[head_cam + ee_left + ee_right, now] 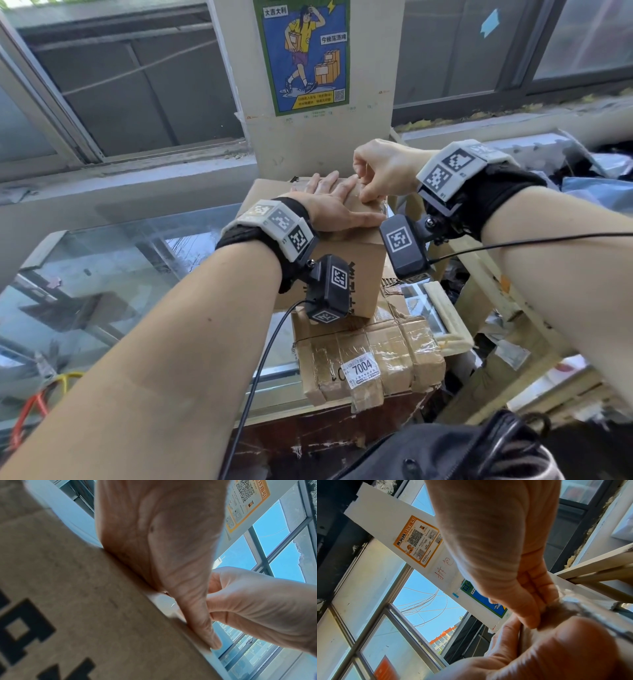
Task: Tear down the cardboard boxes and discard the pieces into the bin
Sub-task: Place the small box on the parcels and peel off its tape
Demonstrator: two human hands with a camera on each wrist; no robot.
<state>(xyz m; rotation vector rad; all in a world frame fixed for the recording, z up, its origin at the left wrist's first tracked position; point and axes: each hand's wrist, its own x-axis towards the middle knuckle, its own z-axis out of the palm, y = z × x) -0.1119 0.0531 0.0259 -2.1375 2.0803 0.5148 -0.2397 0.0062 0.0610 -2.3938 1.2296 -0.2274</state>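
Under flat left hand: box; right hand pinching tape

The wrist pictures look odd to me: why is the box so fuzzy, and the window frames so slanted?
Left wrist view: the box sits right at the lens, so its print is blurred, and the left hand is shaded against bright sky. Right wrist view: the right hand is soft too, with glare on the tape. Head view: the wide lens bows the window frames.
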